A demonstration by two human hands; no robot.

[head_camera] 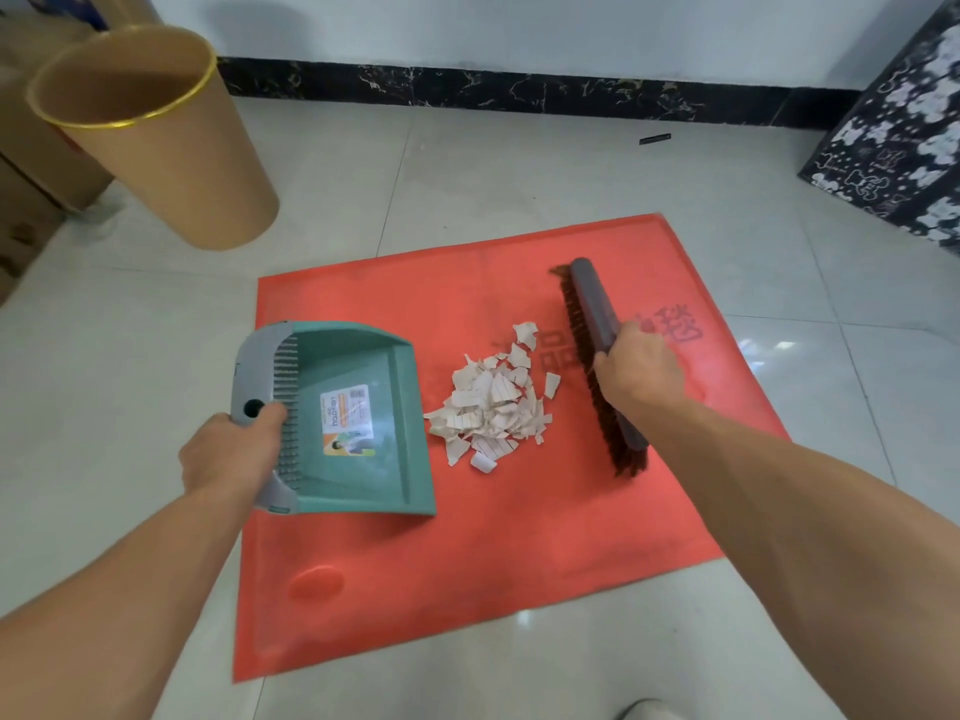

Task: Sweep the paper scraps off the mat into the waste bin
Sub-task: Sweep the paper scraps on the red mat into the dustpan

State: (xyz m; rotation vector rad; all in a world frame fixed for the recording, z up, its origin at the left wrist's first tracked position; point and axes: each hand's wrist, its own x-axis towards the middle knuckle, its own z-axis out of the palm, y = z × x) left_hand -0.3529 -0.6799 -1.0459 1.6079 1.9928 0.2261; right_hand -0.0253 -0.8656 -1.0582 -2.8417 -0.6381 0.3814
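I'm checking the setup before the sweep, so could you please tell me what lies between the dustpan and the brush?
In the head view, the paper scraps lie heaped on the red mat, between the dustpan and the brush.

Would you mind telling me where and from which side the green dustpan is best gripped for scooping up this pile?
Grip the dustpan by its grey handle end, coming from the left, as the left hand does now. Its open lip faces right toward the paper scraps, so a hold at the back keeps the mouth clear for the brush to push them in.
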